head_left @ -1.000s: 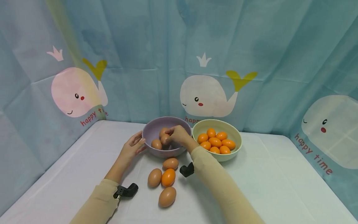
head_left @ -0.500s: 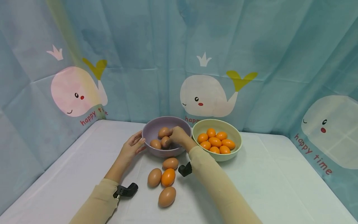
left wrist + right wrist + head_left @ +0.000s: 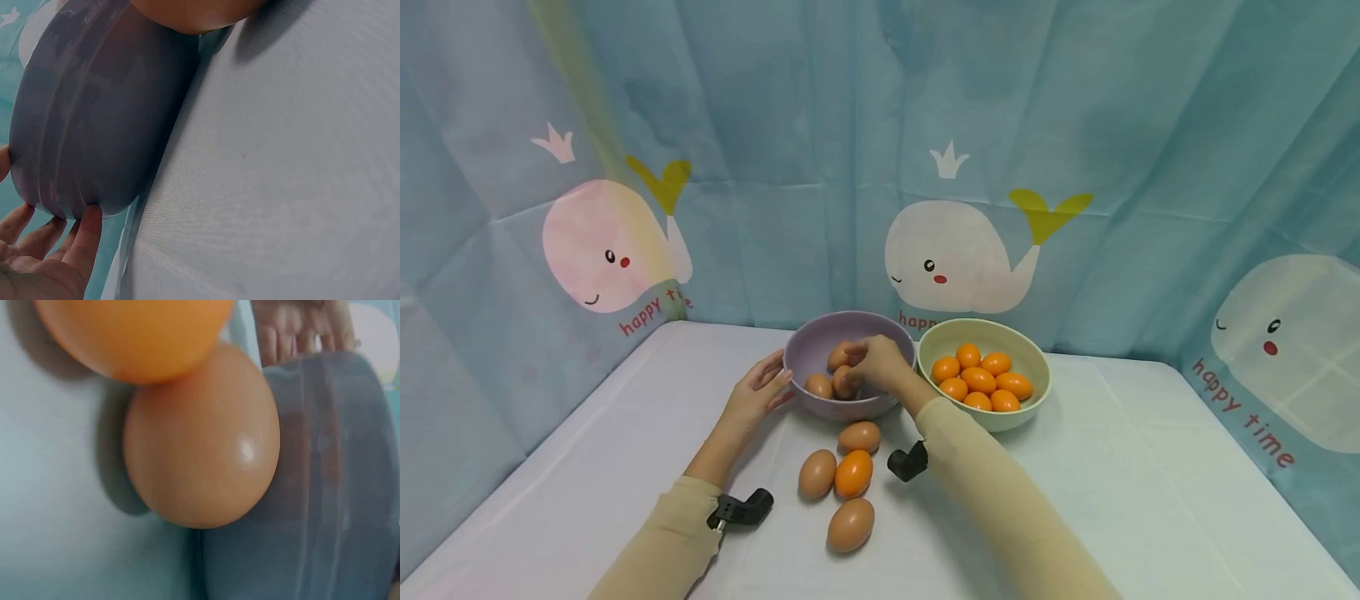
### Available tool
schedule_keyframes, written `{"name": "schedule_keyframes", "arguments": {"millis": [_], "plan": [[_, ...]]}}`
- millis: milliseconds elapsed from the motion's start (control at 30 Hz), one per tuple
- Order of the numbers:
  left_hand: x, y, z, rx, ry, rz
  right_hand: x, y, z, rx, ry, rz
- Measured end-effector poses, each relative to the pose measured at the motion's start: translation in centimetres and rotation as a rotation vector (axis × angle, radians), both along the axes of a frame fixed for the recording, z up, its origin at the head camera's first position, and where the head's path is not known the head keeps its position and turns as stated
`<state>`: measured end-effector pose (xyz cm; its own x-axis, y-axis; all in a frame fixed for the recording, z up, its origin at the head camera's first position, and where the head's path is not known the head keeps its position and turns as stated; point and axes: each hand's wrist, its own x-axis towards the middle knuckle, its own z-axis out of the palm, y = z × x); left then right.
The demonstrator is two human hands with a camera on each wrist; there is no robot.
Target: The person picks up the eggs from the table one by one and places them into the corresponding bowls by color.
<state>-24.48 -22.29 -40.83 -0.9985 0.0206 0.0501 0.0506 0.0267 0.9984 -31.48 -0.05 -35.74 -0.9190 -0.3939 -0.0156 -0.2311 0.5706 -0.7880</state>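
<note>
In the head view, my left hand point(image 3: 754, 396) rests spread fingertips against the outer left side of the purple bowl point(image 3: 808, 406). The left wrist view shows these fingers point(image 3: 92, 231) fairly straight on the wall. My right hand point(image 3: 878, 365) is inside the bowl, its fingers loosely bent just over a brown egg point(image 3: 844, 383). Two more brown eggs lie beside it, one at the left point(image 3: 818, 386) and one farther back point(image 3: 838, 355). The right wrist view shows a brown egg point(image 3: 203, 440) on the table close against the bowl.
A pale green bowl point(image 3: 1037, 400) of several orange eggs point(image 3: 977, 381) stands right of the purple one. In front lie brown eggs point(image 3: 859, 437), point(image 3: 817, 474), point(image 3: 851, 525) and one orange egg point(image 3: 853, 474) on the white table point(image 3: 1150, 500). A whale-print curtain point(image 3: 820, 242) hangs behind.
My right hand lowered a brown egg into the purple bowl, then let go and rose slightly, the egg staying down. The left hand stays at the bowl's side.
</note>
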Motion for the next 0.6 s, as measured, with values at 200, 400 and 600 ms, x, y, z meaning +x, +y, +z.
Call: {"name": "schedule_keyframes", "arguments": {"millis": [200,400,600], "plan": [[0.0,-0.1,-0.1,0.004,0.000,0.004,1.9,1.1,0.8,-0.184,0.057,-0.012],[-0.1,-0.2,0.1,0.006,0.004,0.008,4.3,2.9,1.1,-0.337,0.023,-0.020],[-0.2,-0.1,-0.1,0.011,0.003,0.001,6.7,4.5,0.7,-0.393,0.044,0.043]]}}
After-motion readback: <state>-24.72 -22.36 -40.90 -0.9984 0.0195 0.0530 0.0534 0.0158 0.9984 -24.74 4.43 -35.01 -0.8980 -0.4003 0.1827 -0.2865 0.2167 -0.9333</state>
